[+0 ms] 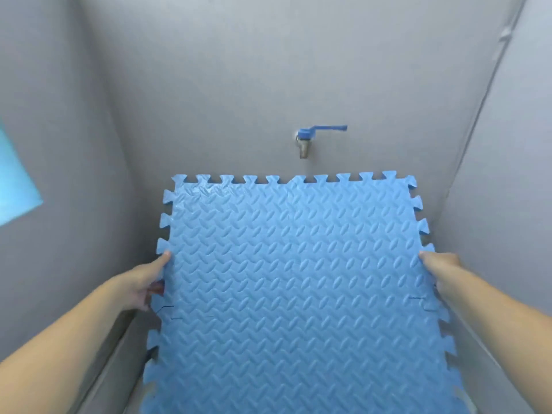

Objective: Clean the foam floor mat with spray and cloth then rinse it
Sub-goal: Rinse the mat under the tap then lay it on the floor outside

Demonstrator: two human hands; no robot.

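Observation:
A blue foam floor mat [292, 279] with a ridged leaf pattern and jigsaw edges fills the lower middle of the head view, held up flat in front of me. My left hand [146, 282] grips its left edge, thumb on top. On the opposite edge my right hand [442, 273] grips the same way. The mat's far edge sits just below a wall tap [304, 144] with a blue lever handle [328, 129] pointing right. No water runs from the tap. A wet-looking sheen shows near the mat's far left corner. No spray bottle or cloth is in view.
Grey walls [209, 70] close in on three sides, forming a narrow stall. A light blue patch [15, 180] shows on the left wall. A thin pipe or seam [490, 94] runs down the right corner. The floor under the mat is hidden.

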